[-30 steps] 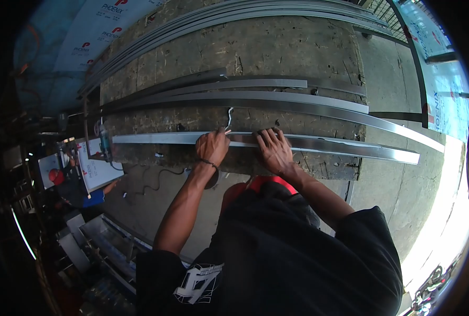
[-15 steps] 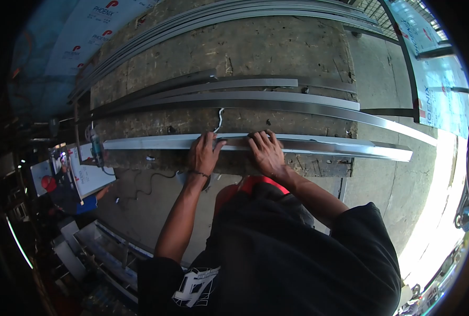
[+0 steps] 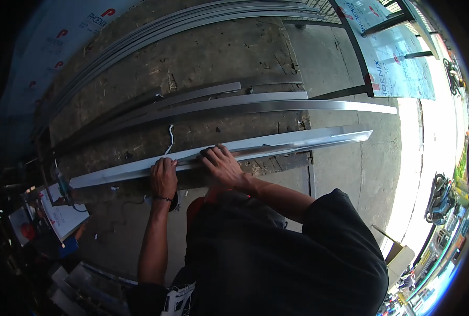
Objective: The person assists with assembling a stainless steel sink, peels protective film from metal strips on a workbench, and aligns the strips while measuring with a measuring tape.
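In the head view, the fingertips are partly hiding behind the knuckles, so I cannot tell if the left hand (image 3: 164,176) or the right hand (image 3: 225,166) is pinching firmly. Both hands are resting on a long metal bar (image 3: 292,140), near each other but apart, with the fingers bending over its far side. The bar is lying along the near side of the table (image 3: 229,58), slanting upward to the right. The dark shirt (image 3: 276,247) is filling the lower middle, and a co-worker (image 3: 42,242) at the left is sinking into shadow and is hard to make out. A thin white strip (image 3: 171,138) is curling just beyond the left hand. Near the bar's left end, a power tool (image 3: 63,187) is showing, its exact kind being unclear. Several middle bars (image 3: 276,107) are lying beyond, and far bars (image 3: 192,25) are running along the opposite side. A film-covered panel (image 3: 392,63) is standing at the upper right. The bar's right end is sticking out past the table edge, over the grey floor (image 3: 334,163), which is stretching toward the bright side.
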A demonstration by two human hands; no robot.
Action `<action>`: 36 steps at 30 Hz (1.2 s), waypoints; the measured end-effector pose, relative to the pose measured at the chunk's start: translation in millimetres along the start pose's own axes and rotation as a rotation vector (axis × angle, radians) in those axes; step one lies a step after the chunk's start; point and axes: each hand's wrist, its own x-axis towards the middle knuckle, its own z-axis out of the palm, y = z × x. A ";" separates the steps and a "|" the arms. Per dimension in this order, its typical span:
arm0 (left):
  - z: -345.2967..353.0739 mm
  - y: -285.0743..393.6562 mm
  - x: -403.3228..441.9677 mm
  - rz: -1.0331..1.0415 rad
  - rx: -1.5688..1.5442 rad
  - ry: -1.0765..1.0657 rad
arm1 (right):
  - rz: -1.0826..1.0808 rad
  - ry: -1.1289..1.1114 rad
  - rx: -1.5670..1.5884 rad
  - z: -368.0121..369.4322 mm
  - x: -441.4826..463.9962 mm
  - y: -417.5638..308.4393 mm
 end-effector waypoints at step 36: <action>40.3 75.9 13.9 -0.013 -0.335 -0.012 | 1.451 1.079 0.495 -140.2 -178.4 123.6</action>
